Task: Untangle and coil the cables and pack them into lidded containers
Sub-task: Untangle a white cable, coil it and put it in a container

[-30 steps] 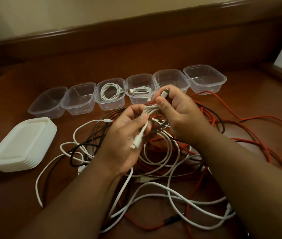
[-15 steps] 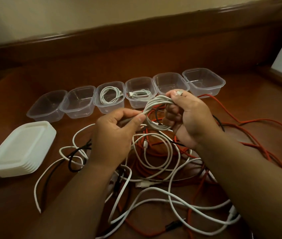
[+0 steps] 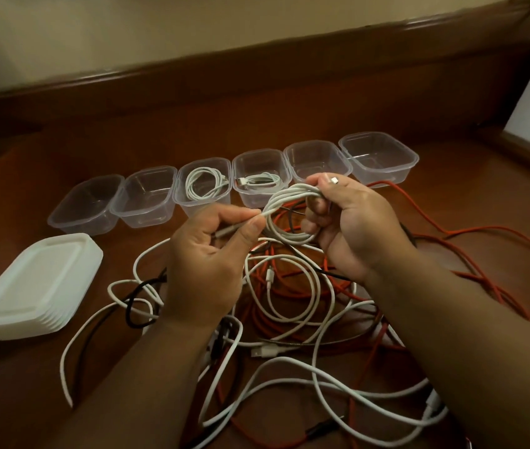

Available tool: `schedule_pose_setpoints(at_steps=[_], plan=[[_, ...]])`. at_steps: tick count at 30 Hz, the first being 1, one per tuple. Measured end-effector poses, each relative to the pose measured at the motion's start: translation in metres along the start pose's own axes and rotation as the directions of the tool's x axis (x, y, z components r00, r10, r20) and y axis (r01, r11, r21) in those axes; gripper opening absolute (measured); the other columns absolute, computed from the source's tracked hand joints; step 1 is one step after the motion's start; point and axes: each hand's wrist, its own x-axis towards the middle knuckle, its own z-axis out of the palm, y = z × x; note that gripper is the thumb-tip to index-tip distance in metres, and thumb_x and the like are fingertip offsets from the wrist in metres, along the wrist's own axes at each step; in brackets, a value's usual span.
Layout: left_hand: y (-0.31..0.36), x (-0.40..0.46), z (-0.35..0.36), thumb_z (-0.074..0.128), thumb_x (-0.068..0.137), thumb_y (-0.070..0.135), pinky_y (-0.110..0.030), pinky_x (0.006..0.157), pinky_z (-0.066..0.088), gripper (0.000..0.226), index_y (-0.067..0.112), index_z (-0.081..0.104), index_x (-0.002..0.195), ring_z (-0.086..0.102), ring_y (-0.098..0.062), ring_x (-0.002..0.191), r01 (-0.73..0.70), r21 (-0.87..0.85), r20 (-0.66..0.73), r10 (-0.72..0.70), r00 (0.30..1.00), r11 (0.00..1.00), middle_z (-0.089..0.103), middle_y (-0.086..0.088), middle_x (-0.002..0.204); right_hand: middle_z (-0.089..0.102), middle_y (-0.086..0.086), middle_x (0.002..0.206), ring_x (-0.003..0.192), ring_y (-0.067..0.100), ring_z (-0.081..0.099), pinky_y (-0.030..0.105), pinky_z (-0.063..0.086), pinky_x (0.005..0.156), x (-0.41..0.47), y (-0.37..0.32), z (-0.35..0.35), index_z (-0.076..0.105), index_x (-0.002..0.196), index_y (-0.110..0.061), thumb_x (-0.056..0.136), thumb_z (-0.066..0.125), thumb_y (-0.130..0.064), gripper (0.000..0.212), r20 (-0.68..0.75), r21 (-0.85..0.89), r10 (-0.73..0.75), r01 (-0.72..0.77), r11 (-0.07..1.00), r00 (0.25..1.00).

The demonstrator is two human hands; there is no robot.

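A small coil of white cable (image 3: pixel 284 215) hangs in the air between my hands. My right hand (image 3: pixel 354 228) grips its right side, with a plug end showing at the thumb. My left hand (image 3: pixel 205 264) pinches the coil's loose end between thumb and forefinger. Below them lies a tangle of white, black and orange cables (image 3: pixel 289 319) on the brown floor. Behind stands a row of clear open containers; one (image 3: pixel 203 186) holds a coiled white cable, the one next to it (image 3: pixel 262 179) another. The container (image 3: pixel 317 160) just past my right hand holds nothing.
A stack of white lids (image 3: pixel 33 286) lies at the left. Two bare containers (image 3: pixel 87 204) stand at the row's left end and one (image 3: pixel 378 158) at its right end. A long orange cable (image 3: pixel 471 241) runs off to the right. A wooden skirting lines the wall behind.
The white cable has gone from loose loops into a tidy coil held in my right hand. My left hand has slid to the coil's free end.
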Motion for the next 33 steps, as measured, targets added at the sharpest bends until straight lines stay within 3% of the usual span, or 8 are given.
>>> schedule_pose_setpoints(at_steps=[5,8,11,14,18,25,28,33], plan=[[-0.004,0.007,0.0,0.065,0.092,0.011,-0.017,0.08,0.051,0.017,0.026,0.073,0.094,0.067,-0.007,0.094,0.159,-0.031,0.033,-0.158,0.987,0.987,0.068,0.003,0.102,0.04,-0.002,0.056,0.049,0.009,0.032,0.025,0.033,0.051,-0.001,0.0,0.0,0.054,0.09,-0.009,0.105,0.036,-0.015,0.025,0.025,0.164,0.022,-0.026,0.986,0.999],[-0.006,0.008,0.001,0.071,0.087,0.016,-0.014,0.075,0.051,0.014,0.029,0.076,0.09,0.066,-0.01,0.091,0.248,-0.029,-0.085,-0.25,0.965,0.968,0.067,-0.002,0.107,0.036,-0.002,0.057,0.051,0.01,0.027,0.024,0.032,0.049,-0.006,0.003,0.005,0.05,0.087,-0.01,0.106,0.032,-0.017,0.028,0.097,0.205,0.021,-0.04,0.978,0.995],[-0.006,0.007,0.004,0.073,0.086,0.018,-0.021,0.073,0.054,0.009,0.023,0.077,0.093,0.072,-0.013,0.086,0.358,-0.135,-0.142,-0.376,0.916,0.924,0.075,-0.003,0.096,0.035,-0.002,0.058,0.051,0.01,0.027,0.025,0.031,0.052,-0.011,0.006,0.009,0.051,0.086,-0.01,0.105,0.033,-0.016,0.027,0.121,0.213,0.013,-0.039,0.976,0.993],[-0.003,0.002,0.013,0.063,0.095,0.024,-0.033,0.075,0.056,0.015,0.021,0.077,0.097,0.074,-0.014,0.083,0.456,-0.173,-0.091,-0.475,0.875,0.873,0.077,-0.001,0.087,0.038,-0.001,0.058,0.051,0.01,0.031,0.026,0.032,0.054,-0.012,0.009,0.011,0.052,0.088,-0.009,0.105,0.034,-0.016,0.025,0.099,0.202,-0.002,-0.018,0.979,0.995],[-0.001,-0.005,0.019,0.062,0.095,0.024,-0.043,0.092,0.054,0.017,0.022,0.074,0.107,0.072,-0.018,0.1,0.427,-0.183,0.065,-0.422,0.904,0.885,0.076,-0.001,0.101,0.041,0.0,0.06,0.053,0.01,0.036,0.026,0.038,0.056,-0.007,0.013,0.008,0.053,0.092,-0.008,0.105,0.035,-0.016,0.025,0.079,0.159,-0.012,0.0,0.987,0.997],[-0.003,-0.002,0.018,0.071,0.086,0.009,-0.057,0.094,0.053,0.011,0.018,0.073,0.092,0.072,-0.033,0.096,0.459,-0.317,-0.01,-0.487,0.873,0.83,0.075,-0.013,0.096,0.045,0.0,0.061,0.058,0.012,0.046,0.031,0.044,0.067,-0.004,0.017,0.007,0.057,0.105,-0.004,0.105,0.039,-0.023,0.026,0.076,0.078,0.023,-0.029,0.997,0.997],[-0.004,-0.002,0.018,0.069,0.088,0.009,-0.056,0.094,0.053,0.01,0.015,0.072,0.096,0.071,-0.033,0.095,0.451,-0.326,-0.031,-0.486,0.873,0.831,0.075,-0.013,0.095,0.045,0.0,0.064,0.061,0.013,0.047,0.032,0.048,0.069,-0.006,0.016,0.007,0.059,0.109,-0.002,0.092,0.055,-0.031,0.034,0.12,0.063,0.03,-0.038,0.997,0.992],[-0.004,-0.001,0.017,0.064,0.093,0.011,-0.053,0.095,0.053,0.012,0.014,0.07,0.103,0.072,-0.03,0.096,0.413,-0.311,-0.063,-0.452,0.89,0.856,0.075,-0.01,0.096,0.056,0.009,0.072,0.077,0.029,0.061,0.05,0.055,0.09,-0.008,0.015,0.004,0.058,0.09,-0.007,0.08,0.066,-0.019,0.018,0.18,-0.055,0.023,-0.013,0.998,0.983]])
